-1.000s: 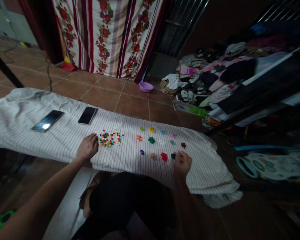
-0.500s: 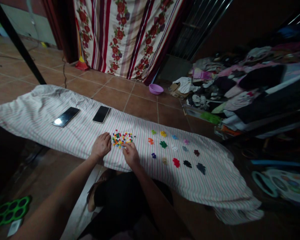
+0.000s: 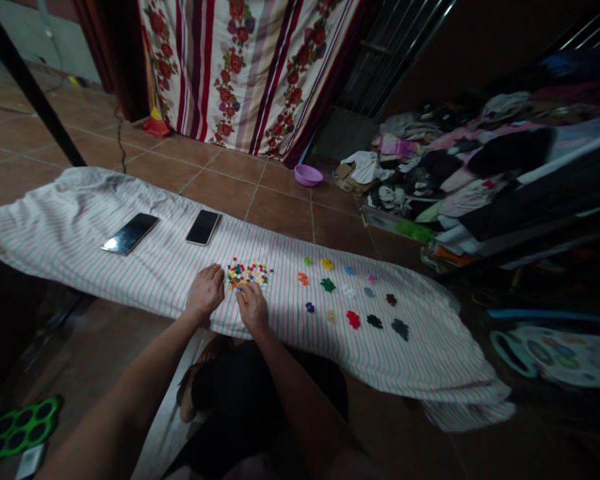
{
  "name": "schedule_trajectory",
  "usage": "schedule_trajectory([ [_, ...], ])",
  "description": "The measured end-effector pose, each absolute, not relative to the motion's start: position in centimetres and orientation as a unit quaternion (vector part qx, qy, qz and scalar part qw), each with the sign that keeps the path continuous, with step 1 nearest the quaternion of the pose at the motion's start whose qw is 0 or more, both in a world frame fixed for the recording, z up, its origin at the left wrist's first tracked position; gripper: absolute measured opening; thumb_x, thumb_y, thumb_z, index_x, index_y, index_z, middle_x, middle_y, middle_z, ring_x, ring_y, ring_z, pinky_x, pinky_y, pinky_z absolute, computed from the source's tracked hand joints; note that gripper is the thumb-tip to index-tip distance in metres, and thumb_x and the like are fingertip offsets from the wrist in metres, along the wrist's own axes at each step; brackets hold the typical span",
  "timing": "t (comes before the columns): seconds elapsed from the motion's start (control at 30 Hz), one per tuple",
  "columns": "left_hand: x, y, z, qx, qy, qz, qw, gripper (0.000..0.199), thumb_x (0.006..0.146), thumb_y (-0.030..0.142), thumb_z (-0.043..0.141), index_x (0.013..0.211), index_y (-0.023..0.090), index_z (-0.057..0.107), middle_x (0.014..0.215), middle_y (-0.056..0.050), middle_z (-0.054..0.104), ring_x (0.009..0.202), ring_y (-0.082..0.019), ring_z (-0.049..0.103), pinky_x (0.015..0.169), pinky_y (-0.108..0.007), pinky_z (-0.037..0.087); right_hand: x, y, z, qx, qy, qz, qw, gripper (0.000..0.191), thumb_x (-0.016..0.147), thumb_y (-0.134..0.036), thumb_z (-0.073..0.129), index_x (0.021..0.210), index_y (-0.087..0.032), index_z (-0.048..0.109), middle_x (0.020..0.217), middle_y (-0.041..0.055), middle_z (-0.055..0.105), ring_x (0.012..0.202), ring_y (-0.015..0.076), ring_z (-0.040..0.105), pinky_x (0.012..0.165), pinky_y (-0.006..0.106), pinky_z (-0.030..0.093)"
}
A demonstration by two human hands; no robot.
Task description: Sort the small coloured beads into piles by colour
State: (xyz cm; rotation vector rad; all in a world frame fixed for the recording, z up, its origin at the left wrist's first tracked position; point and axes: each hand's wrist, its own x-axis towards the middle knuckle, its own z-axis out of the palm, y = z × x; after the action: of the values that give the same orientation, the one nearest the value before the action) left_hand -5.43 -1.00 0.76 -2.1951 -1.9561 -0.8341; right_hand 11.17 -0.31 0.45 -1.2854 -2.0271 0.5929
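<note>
A mixed pile of tiny coloured pieces (image 3: 250,272), like small beads or bricks, lies on the striped cloth. My left hand (image 3: 206,291) rests on the cloth against the pile's left side, its fingers laid down and holding nothing that shows. At the near edge of the pile is my right hand (image 3: 253,308), thumb and forefinger together among the pieces. Whatever they pinch is too small to make out. To the right lie several single-colour heaps, among them a red heap (image 3: 353,319), a dark green heap (image 3: 327,285), an orange heap (image 3: 303,279) and a black heap (image 3: 375,321).
Two phones, a left phone (image 3: 130,233) and a right phone (image 3: 203,227), lie on the striped cloth (image 3: 80,220) beyond my left hand. A purple basin (image 3: 309,175) stands on the tiled floor. Clothes (image 3: 450,160) are heaped at the right.
My right hand has shifted a little left along the near edge of the pile. My left hand stays beside it. The whole view has moved slightly.
</note>
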Motion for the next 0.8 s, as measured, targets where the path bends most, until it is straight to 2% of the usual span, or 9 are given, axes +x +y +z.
schedule_trajectory([
  [0.2, -5.6, -0.9, 0.4, -0.727, -0.625, -0.276, 0.072, 0.029, 0.088, 0.019, 0.037, 0.107, 0.012, 0.059, 0.117, -0.017, 0.062, 0.115, -0.027, 0.056, 0.099, -0.042, 0.045, 11.2, -0.6, 1.0, -0.478, -0.769, 0.23, 0.356, 0.017, 0.09, -0.021, 0.051, 0.102, -0.022, 0.063, 0.098, 0.005, 0.061, 0.093, 0.0173, 0.058, 0.089, 0.03, 0.047],
  [0.33, -5.9, -0.7, 0.0, -0.736, -0.607, -0.291, 0.07, 0.028, 0.087, 0.019, 0.038, 0.105, 0.012, 0.059, 0.116, -0.019, 0.062, 0.114, -0.028, 0.056, 0.099, -0.044, 0.045, 11.3, -0.7, 1.4, -0.5, -0.75, 0.226, 0.371, 0.015, 0.089, -0.02, 0.051, 0.099, -0.021, 0.061, 0.094, 0.0045, 0.061, 0.088, 0.0167, 0.058, 0.086, 0.029, 0.047],
  [0.47, -6.1, -0.7, -0.2, -0.739, -0.596, -0.301, 0.087, 0.027, 0.085, 0.018, 0.041, 0.106, 0.015, 0.058, 0.114, -0.016, 0.063, 0.112, -0.028, 0.058, 0.097, -0.046, 0.047, 11.6, -0.6, 1.5, -0.518, -0.725, 0.238, 0.388, 0.013, 0.087, -0.022, 0.053, 0.096, -0.023, 0.062, 0.09, 0.0025, 0.064, 0.085, 0.0163, 0.06, 0.084, 0.029, 0.048],
  [0.6, -6.3, -0.6, -0.5, -0.749, -0.581, -0.292, 0.129, 0.025, 0.086, 0.02, 0.041, 0.106, 0.015, 0.055, 0.113, -0.016, 0.063, 0.11, -0.027, 0.059, 0.096, -0.044, 0.049, 11.8, -0.6, 0.9, -0.542, -0.667, 0.283, 0.426, 0.014, 0.086, -0.03, 0.056, 0.095, -0.024, 0.064, 0.085, 0.0016, 0.067, 0.08, 0.0166, 0.063, 0.08, 0.029, 0.051],
  [0.8, -6.3, -0.6, -0.6, -0.757, -0.57, -0.286, 0.143, 0.026, 0.087, 0.021, 0.041, 0.107, 0.014, 0.055, 0.112, -0.017, 0.063, 0.109, -0.028, 0.059, 0.095, -0.044, 0.05, 14.8, -0.3, -0.3, -0.557, -0.583, 0.361, 0.468, 0.025, 0.088, -0.046, 0.05, 0.099, -0.027, 0.063, 0.079, -0.0003, 0.069, 0.071, 0.0167, 0.065, 0.064, 0.027, 0.053],
])
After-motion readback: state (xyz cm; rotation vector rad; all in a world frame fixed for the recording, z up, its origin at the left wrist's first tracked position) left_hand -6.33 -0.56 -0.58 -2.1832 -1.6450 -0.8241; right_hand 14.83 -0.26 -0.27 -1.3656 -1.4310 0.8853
